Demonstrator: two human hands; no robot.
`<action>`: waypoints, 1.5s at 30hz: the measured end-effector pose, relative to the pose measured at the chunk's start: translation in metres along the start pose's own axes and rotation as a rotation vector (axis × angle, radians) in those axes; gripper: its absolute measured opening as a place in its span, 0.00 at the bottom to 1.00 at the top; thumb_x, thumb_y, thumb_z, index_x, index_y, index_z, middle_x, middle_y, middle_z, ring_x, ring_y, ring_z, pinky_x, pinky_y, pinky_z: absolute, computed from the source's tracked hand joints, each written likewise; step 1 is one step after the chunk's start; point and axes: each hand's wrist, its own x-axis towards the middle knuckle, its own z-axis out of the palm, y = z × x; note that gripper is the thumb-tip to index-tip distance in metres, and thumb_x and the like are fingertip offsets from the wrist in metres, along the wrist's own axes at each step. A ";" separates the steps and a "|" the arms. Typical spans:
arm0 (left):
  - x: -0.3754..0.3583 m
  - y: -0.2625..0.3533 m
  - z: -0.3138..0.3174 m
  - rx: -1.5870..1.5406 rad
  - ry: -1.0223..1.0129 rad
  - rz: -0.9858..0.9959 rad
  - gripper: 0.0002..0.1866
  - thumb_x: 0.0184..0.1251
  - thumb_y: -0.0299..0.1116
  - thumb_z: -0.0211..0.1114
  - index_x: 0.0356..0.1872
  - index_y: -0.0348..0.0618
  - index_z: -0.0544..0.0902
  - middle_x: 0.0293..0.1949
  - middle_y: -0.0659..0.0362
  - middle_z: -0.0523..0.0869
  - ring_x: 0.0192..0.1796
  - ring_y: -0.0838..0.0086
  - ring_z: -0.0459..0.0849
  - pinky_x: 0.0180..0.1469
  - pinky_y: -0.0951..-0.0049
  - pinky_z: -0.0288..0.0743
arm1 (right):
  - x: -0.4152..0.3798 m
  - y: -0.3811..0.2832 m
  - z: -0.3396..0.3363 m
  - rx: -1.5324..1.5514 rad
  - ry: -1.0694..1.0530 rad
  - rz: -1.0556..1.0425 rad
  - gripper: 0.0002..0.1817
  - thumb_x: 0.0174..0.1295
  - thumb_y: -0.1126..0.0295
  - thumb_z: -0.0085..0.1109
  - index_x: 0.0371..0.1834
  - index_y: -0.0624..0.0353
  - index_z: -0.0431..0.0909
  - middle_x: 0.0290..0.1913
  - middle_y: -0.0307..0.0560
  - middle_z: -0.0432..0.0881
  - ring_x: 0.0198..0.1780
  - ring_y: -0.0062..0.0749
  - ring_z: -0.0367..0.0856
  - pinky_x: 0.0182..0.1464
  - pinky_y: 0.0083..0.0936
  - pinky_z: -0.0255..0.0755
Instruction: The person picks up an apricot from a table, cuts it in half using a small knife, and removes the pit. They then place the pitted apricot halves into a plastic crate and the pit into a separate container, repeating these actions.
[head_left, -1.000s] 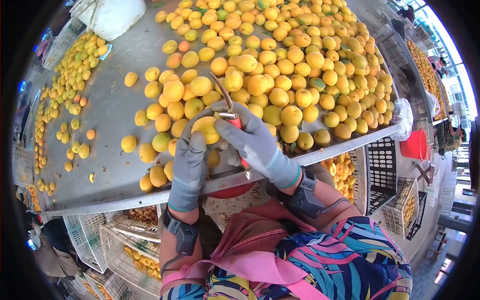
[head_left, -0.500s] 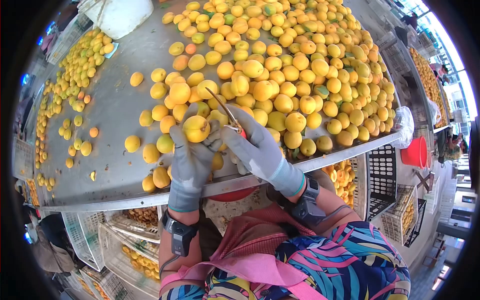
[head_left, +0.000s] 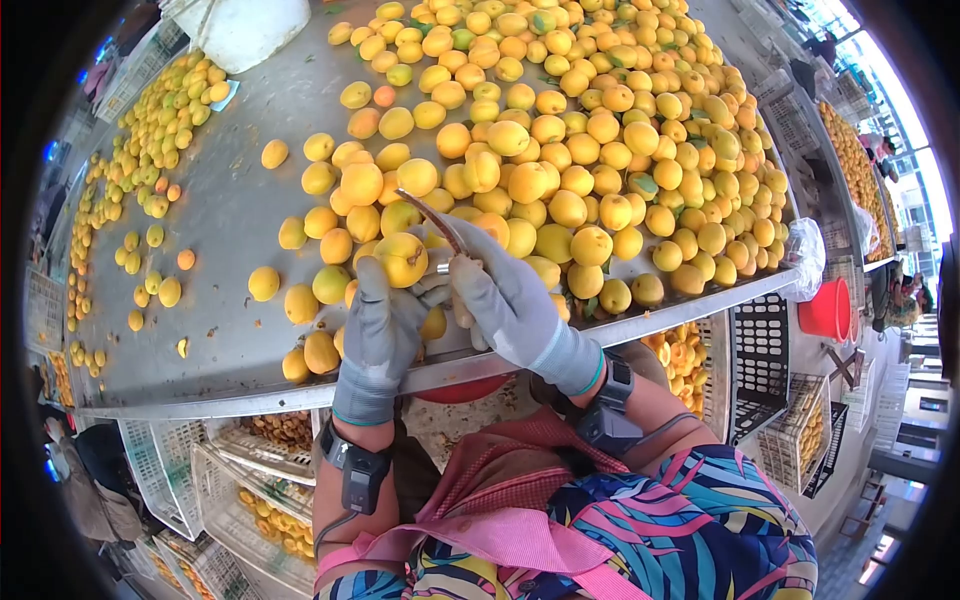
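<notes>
My left hand (head_left: 378, 338), in a grey work glove, is closed around a yellow apricot (head_left: 401, 259), holding it up with thumb and fingers above the near edge of the metal table (head_left: 225, 250). My right hand (head_left: 518, 308), gloved alike, grips a small knife (head_left: 432, 214) with a narrow curved blade. That blade points up and to the left, past the upper right of the held fruit. Much of the handle is hidden in the fist. Beyond both hands, loose apricots (head_left: 620, 130) are spread thickly over the table.
At the far left lies another heap of apricots (head_left: 170, 110), near a white bucket (head_left: 250, 35). Below the table edge stand white crates (head_left: 165, 470) and a black crate (head_left: 762, 365). A red bucket (head_left: 824, 308) and a clear plastic bag (head_left: 804, 255) are at the right.
The held apricot has shifted slightly right and turned a little. My right hand has rotated, and the knife blade has swung left with its tip a bit lower.
</notes>
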 end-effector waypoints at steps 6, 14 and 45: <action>-0.005 0.004 0.011 0.186 -0.025 0.037 0.36 0.70 0.61 0.49 0.63 0.36 0.67 0.56 0.51 0.77 0.57 0.64 0.77 0.61 0.63 0.70 | 0.000 0.002 0.001 -0.012 -0.025 0.009 0.26 0.73 0.61 0.44 0.68 0.65 0.59 0.34 0.47 0.77 0.33 0.25 0.75 0.38 0.24 0.70; -0.005 -0.004 0.009 0.370 0.043 0.063 0.36 0.72 0.61 0.46 0.63 0.36 0.68 0.48 0.61 0.76 0.42 0.78 0.65 0.45 0.74 0.59 | 0.002 0.005 0.002 -0.057 0.063 -0.078 0.24 0.72 0.62 0.44 0.67 0.64 0.61 0.33 0.53 0.77 0.34 0.34 0.80 0.39 0.24 0.71; -0.002 -0.013 0.014 0.478 0.017 0.246 0.37 0.61 0.43 0.70 0.67 0.37 0.65 0.58 0.58 0.75 0.59 0.74 0.74 0.61 0.73 0.69 | 0.006 0.012 -0.009 0.762 0.105 0.355 0.23 0.64 0.73 0.49 0.64 0.54 0.66 0.21 0.39 0.74 0.13 0.21 0.69 0.14 0.17 0.64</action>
